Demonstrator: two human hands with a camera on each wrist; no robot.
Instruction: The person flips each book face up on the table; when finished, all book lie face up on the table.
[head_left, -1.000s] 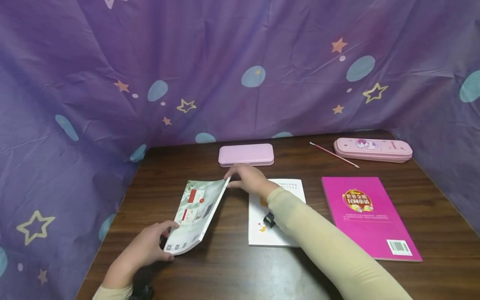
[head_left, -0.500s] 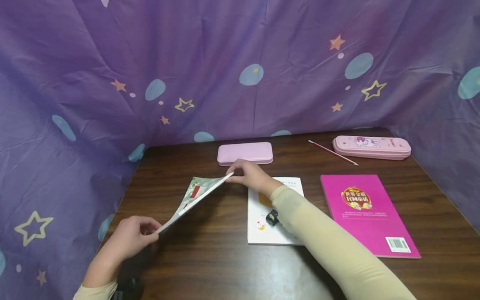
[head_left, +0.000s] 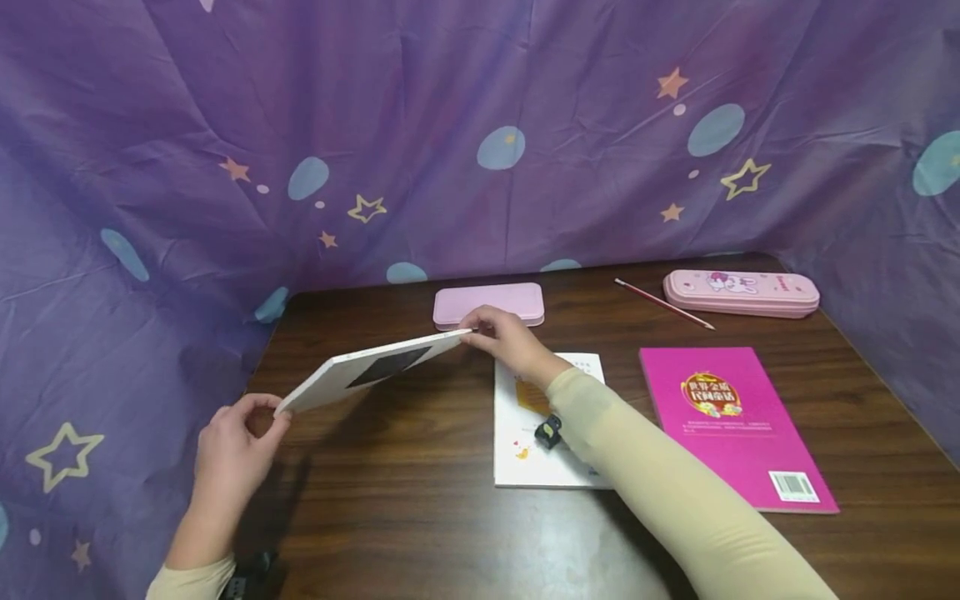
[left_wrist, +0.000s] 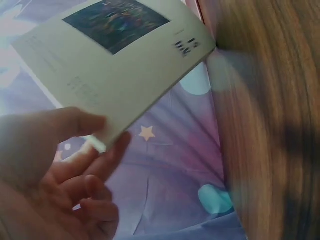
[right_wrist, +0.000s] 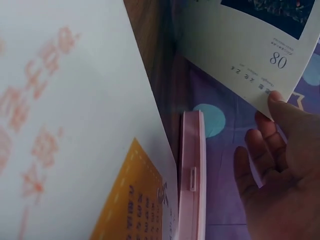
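Observation:
A thin white magazine (head_left: 382, 367) is held tilted above the left half of the table, its cover with a dark picture turned down and towards me. My left hand (head_left: 234, 446) pinches one corner between thumb and fingers; in the left wrist view that corner of the magazine (left_wrist: 110, 95) sits between thumb and forefinger. At the opposite end my right hand (head_left: 512, 343) pinches another corner, and the right wrist view shows the thumb on the cover by the printed "08". Below the right forearm lies a white book (head_left: 517, 462) with an orange patch, partly hidden by the arm.
A magenta book (head_left: 750, 433) lies face down on the right of the wooden table (head_left: 420, 533). Along the back are a plain pink pencil case (head_left: 487, 302), a red pencil (head_left: 663, 303) and a pink pencil case with a rabbit (head_left: 742, 293). A purple curtain (head_left: 420, 125) encloses the table.
The magazine has been lifted and turned over, from its green-and-red side to its white cover. My left hand has moved up and left with its corner; the right hand has shifted slightly.

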